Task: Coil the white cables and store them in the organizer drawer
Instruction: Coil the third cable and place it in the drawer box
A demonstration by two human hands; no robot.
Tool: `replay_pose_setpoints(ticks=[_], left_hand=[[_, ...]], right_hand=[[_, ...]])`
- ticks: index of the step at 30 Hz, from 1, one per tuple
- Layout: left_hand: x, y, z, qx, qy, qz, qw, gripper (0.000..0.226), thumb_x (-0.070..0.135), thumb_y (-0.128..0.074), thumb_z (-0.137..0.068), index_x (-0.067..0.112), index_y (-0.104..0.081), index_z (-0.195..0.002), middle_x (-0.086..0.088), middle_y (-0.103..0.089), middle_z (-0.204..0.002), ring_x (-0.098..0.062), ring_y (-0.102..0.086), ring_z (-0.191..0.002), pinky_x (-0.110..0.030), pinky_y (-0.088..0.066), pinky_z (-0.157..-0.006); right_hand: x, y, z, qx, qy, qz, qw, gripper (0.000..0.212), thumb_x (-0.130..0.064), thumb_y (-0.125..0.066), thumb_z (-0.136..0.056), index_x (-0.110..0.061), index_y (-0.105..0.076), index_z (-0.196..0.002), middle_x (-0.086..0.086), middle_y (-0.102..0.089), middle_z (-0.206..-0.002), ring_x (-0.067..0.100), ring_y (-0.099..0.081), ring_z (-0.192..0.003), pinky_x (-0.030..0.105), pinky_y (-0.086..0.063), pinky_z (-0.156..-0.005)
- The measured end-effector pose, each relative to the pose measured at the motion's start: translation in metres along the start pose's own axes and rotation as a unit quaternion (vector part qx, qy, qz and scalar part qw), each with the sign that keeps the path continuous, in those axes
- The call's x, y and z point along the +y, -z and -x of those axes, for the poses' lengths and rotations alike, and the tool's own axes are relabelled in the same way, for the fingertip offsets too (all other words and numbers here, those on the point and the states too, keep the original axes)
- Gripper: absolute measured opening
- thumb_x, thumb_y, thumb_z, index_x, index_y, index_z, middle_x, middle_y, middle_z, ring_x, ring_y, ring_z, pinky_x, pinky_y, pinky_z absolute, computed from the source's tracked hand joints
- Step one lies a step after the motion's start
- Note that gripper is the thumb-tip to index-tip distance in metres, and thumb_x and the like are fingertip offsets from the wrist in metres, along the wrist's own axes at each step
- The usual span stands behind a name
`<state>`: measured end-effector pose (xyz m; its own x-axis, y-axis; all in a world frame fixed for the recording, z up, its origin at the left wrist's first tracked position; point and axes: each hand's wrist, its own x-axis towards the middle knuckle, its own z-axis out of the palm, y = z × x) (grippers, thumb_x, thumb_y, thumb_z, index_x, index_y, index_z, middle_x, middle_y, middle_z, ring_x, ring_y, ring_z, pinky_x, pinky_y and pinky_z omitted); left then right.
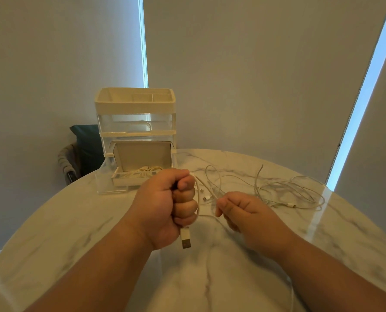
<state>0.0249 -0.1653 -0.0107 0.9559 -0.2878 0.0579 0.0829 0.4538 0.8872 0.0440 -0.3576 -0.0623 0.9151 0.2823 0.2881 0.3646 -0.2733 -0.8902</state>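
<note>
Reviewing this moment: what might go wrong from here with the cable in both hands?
1. The held cable runs from the left hand through the right hand toward the loose cables; pulling may drag that tangle along.
2. The USB plug dangles below the left fist, so the coil might slip loose.
3. The open drawer already holds a coiled cable; space may be tight.

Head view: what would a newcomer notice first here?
The left hand, mid-frame, grips a white cable whose USB plug dangles below the fist; the right hand pinches it. A loose tangle of white cables sprawls on the round marble table, and the clear plastic organizer's open bottom drawer holds coils.
</note>
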Motion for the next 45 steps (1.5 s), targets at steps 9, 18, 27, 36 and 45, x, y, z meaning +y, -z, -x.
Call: replay_pose_setpoints(ticks=[9, 18, 27, 36, 45], left_hand=[[-0.006, 0.004, -0.006, 0.057, 0.014, -0.090, 0.994, 0.042, 0.021, -0.036, -0.095, 0.021, -0.035, -0.053, 0.001, -0.012, -0.057, -0.016, -0.004, -0.052, -0.027, -0.006, -0.049], [-0.008, 0.003, -0.006, 0.048, 0.025, -0.066, 0.996, 0.042, 0.021, -0.036, -0.095, 0.021, -0.035, -0.052, 0.001, -0.009, -0.059, -0.015, -0.004, -0.050, -0.026, -0.005, -0.049], [-0.001, 0.008, -0.010, 0.041, -0.013, 0.163, 0.986, 0.034, 0.022, -0.040, -0.090, 0.017, -0.048, -0.058, 0.008, -0.019, -0.051, -0.008, -0.014, -0.043, -0.023, -0.012, -0.046], [0.006, 0.005, -0.011, 0.082, -0.061, 0.207, 0.973, 0.023, 0.011, -0.040, -0.099, 0.005, -0.062, -0.099, 0.001, -0.049, -0.067, -0.010, -0.047, -0.059, -0.025, -0.038, -0.064], [0.003, 0.012, -0.017, 0.149, -0.078, 0.162, 0.972, 0.023, 0.009, -0.042, -0.103, 0.003, -0.061, -0.115, -0.011, -0.075, -0.102, -0.022, -0.072, -0.099, -0.032, -0.054, -0.088]], right_hand=[[-0.006, 0.016, -0.007, 0.119, 0.061, 0.117, 0.984, 0.018, -0.023, -0.062, -0.095, -0.029, -0.071, -0.080, -0.013, -0.069, -0.078, 0.002, -0.062, -0.075, 0.013, -0.044, -0.066], [-0.004, 0.019, -0.011, 0.115, 0.027, 0.158, 0.980, 0.019, -0.031, -0.063, -0.094, -0.027, -0.071, -0.076, -0.006, -0.066, -0.066, 0.004, -0.058, -0.062, 0.019, -0.044, -0.059], [-0.012, -0.015, 0.000, -0.025, -0.003, 0.169, 0.985, 0.020, -0.031, -0.050, -0.101, -0.033, -0.068, -0.092, -0.011, -0.062, -0.064, 0.000, -0.052, -0.055, 0.017, -0.039, -0.059], [-0.024, -0.030, 0.012, -0.101, -0.083, 0.053, 0.990, 0.021, -0.016, -0.050, -0.102, -0.025, -0.068, -0.100, 0.002, -0.072, -0.080, 0.015, -0.064, -0.061, 0.022, -0.047, -0.057], [-0.036, -0.028, 0.017, -0.117, -0.068, 0.161, 0.978, 0.018, -0.033, -0.054, -0.100, -0.027, -0.069, -0.092, -0.011, -0.068, -0.074, -0.005, -0.052, -0.057, 0.011, -0.037, -0.059]])
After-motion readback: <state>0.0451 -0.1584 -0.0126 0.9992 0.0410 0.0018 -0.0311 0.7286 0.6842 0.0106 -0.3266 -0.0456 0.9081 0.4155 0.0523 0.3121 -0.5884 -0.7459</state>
